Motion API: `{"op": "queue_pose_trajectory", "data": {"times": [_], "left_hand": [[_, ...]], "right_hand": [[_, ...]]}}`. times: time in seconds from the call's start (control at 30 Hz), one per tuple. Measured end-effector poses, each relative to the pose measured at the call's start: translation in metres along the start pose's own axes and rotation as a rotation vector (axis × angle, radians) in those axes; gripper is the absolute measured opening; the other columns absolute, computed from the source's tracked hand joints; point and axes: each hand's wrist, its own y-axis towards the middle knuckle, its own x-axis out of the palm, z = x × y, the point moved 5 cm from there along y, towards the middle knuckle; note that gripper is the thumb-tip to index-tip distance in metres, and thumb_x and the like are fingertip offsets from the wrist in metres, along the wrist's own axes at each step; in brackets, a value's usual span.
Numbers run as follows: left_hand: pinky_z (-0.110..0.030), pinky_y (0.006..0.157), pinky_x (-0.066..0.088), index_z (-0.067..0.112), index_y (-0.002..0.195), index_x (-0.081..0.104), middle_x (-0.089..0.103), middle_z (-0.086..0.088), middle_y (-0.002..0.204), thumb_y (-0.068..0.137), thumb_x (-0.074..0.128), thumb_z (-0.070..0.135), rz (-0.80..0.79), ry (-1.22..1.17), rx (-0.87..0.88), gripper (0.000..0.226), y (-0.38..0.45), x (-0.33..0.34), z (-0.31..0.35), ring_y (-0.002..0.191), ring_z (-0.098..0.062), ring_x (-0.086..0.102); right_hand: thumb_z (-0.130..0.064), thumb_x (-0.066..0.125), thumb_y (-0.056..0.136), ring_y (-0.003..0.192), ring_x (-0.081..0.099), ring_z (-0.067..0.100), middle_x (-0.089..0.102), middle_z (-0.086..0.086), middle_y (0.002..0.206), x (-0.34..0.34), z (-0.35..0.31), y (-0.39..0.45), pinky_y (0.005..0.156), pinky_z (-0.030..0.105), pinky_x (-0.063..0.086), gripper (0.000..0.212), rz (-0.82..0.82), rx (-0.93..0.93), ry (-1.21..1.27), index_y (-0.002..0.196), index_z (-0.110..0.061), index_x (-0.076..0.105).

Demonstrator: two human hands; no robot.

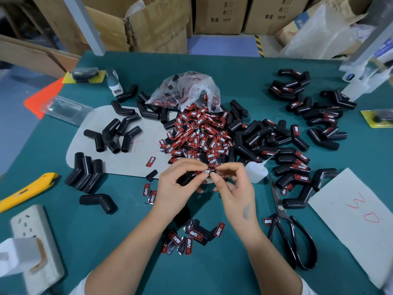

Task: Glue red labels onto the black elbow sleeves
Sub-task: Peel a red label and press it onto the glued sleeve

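Above the green table (212,273), the left hand (176,186) grips a black elbow sleeve (187,177) while both thumbs and forefingers pinch a red label (205,172) onto it. Beyond lies the label heap (200,133). By my judgement many remain: labelled sleeves (297,165) lie right, bare sleeves (112,135) left.

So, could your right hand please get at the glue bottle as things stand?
Probably yes. The glue bottle lies just beside the right hand with nothing between them, but that hand and the left hand are both pinching a label on a sleeve, so it must let go first.
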Motion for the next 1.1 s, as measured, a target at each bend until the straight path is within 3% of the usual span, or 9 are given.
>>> {"op": "queue_pose_trajectory", "data": {"times": [0.1, 0.27, 0.4, 0.53, 0.8, 0.9, 1.1], "left_hand": [[-0.064, 0.074, 0.06, 0.019, 0.1, 0.081, 0.074, 0.008, 0.108, 0.091, 0.078, 0.025, -0.011, -0.011, -0.018, 0.011, -0.001, -0.002, -0.002, 0.102, -0.027, 0.072], [-0.066, 0.075, 0.06, 0.017, 0.102, 0.081, 0.074, 0.007, 0.11, 0.091, 0.078, 0.024, -0.031, 0.009, 0.008, 0.013, -0.001, -0.003, -0.002, 0.103, -0.029, 0.072], [-0.064, 0.075, 0.061, 0.011, 0.104, 0.081, 0.074, 0.005, 0.11, 0.092, 0.078, 0.022, -0.04, 0.012, -0.003, 0.017, -0.002, -0.002, -0.002, 0.102, -0.029, 0.072], [-0.064, 0.079, 0.061, 0.009, 0.105, 0.081, 0.074, 0.006, 0.111, 0.092, 0.077, 0.023, -0.062, 0.03, -0.023, 0.019, -0.002, -0.003, 0.0, 0.104, -0.029, 0.072], [-0.049, 0.075, 0.066, 0.015, 0.11, 0.08, 0.064, 0.0, 0.116, 0.094, 0.074, 0.007, -0.086, 0.019, 0.004, 0.019, -0.001, -0.002, 0.008, 0.107, -0.03, 0.067], [-0.053, 0.086, 0.061, 0.016, 0.106, 0.076, 0.066, 0.0, 0.114, 0.095, 0.073, 0.013, -0.08, 0.099, 0.073, 0.012, 0.0, -0.002, 0.013, 0.109, -0.025, 0.067], [-0.028, 0.099, 0.05, 0.013, 0.103, 0.078, 0.069, -0.001, 0.11, 0.092, 0.077, 0.008, -0.072, 0.189, 0.118, 0.012, 0.002, -0.003, 0.02, 0.108, -0.015, 0.067]], "right_hand": [[-0.035, 0.067, 0.096, 0.106, 0.068, 0.02, 0.069, -0.014, 0.112, -0.003, -0.005, -0.001, 0.08, 0.042, 0.057, 0.016, 0.026, -0.079, -0.09, 0.111, -0.041, 0.065], [-0.015, 0.073, 0.097, 0.101, 0.063, 0.015, 0.061, -0.013, 0.111, -0.007, -0.013, 0.0, 0.074, 0.023, 0.049, 0.023, 0.039, -0.281, -0.254, 0.114, -0.03, 0.075], [-0.005, 0.072, 0.096, 0.095, 0.067, 0.015, 0.068, -0.014, 0.104, -0.005, -0.016, -0.002, 0.073, 0.018, 0.047, 0.032, -0.03, -0.272, -0.239, 0.112, -0.033, 0.074], [0.0, 0.072, 0.095, 0.097, 0.07, 0.012, 0.073, -0.012, 0.101, -0.004, -0.016, -0.002, 0.081, 0.014, 0.047, 0.025, -0.02, -0.285, -0.226, 0.107, -0.022, 0.078], [-0.003, 0.073, 0.095, 0.094, 0.073, 0.013, 0.076, -0.007, 0.1, -0.01, -0.012, 0.0, 0.083, 0.025, 0.056, 0.017, 0.005, -0.266, -0.194, 0.106, -0.013, 0.081], [0.001, 0.074, 0.094, 0.094, 0.073, 0.013, 0.076, -0.006, 0.099, -0.011, -0.013, 0.001, 0.084, 0.022, 0.054, 0.02, 0.018, -0.257, -0.179, 0.104, -0.014, 0.081], [-0.002, 0.073, 0.094, 0.096, 0.072, 0.01, 0.075, -0.009, 0.099, -0.01, -0.015, -0.003, 0.084, 0.018, 0.052, 0.018, 0.039, -0.28, -0.194, 0.104, -0.015, 0.081]]}}
